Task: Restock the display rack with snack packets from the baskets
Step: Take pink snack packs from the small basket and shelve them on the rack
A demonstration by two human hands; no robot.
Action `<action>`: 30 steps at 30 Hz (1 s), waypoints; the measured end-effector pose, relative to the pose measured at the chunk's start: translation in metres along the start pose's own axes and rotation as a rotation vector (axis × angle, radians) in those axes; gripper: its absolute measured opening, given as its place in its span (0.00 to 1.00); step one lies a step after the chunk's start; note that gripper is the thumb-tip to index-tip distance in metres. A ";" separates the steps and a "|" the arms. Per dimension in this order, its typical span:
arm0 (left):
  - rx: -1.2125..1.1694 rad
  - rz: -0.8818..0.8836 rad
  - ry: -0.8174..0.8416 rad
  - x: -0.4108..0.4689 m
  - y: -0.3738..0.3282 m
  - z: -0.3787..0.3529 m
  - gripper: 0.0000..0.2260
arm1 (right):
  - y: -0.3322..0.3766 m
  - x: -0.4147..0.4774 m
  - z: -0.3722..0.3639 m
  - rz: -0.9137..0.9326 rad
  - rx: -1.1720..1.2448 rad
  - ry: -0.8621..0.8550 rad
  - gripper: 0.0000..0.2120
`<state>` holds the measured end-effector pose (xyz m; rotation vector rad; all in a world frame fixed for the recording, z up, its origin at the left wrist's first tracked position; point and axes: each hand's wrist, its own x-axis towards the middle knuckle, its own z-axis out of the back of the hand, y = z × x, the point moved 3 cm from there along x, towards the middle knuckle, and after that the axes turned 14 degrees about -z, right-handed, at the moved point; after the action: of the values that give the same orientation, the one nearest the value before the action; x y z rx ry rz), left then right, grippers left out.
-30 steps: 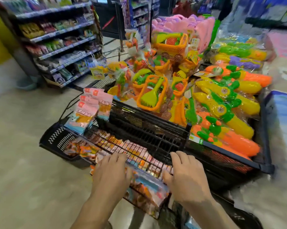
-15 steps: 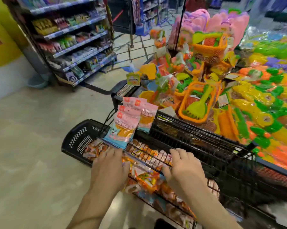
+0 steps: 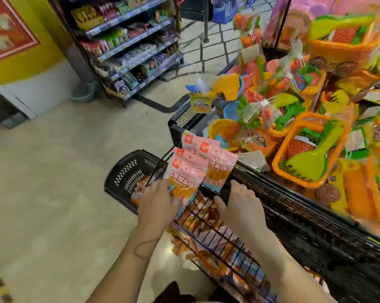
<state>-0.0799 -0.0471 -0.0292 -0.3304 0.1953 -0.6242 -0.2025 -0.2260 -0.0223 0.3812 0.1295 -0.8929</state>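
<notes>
Head view. REVIEWER: where's the stock?
ME: 3 places. Pink snack packets (image 3: 190, 178) hang at the end of the toy bin (image 3: 180, 121), on hooks I can't see, overlapped so the labels face out. More packets lie in the wire rack (image 3: 208, 232) under my wrists. Loose ones sit in the black basket (image 3: 119, 171) on the floor, just beside the rack, so the reach is short.
REVIEWER: Hands?
ME: Left hand (image 3: 157, 204) is flat, fingers nearly straight, touching the bottom of the front pink packet — steadying it, I'd guess, gripping nothing. Right hand (image 3: 242, 206) sits at the rack's top edge with fingers bent over the black rail. The tips are hidden, so I can't tell if it grips.
REVIEWER: Why there?
ME: Probably bracing against the rack while the left squares up the hanging row.
REVIEWER: Progress?
ME: Basket isn't emptied — restocking isn't finished. Likely next: pull a packet from the basket.
</notes>
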 end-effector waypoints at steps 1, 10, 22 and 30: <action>-0.005 0.021 0.004 0.006 0.003 -0.002 0.20 | 0.001 0.011 -0.003 -0.024 0.037 0.030 0.33; -0.029 0.086 -0.005 0.038 0.019 -0.016 0.27 | 0.014 0.060 -0.025 -0.183 0.531 0.137 0.15; -0.229 0.002 0.030 0.042 0.030 -0.002 0.12 | 0.014 0.043 -0.036 -0.136 0.858 0.135 0.16; -0.686 0.077 -0.030 0.024 0.031 0.008 0.11 | 0.003 0.015 -0.014 -0.118 0.848 -0.018 0.10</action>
<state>-0.0420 -0.0355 -0.0346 -0.9875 0.3909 -0.4606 -0.1903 -0.2300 -0.0385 1.1612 -0.2598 -1.0407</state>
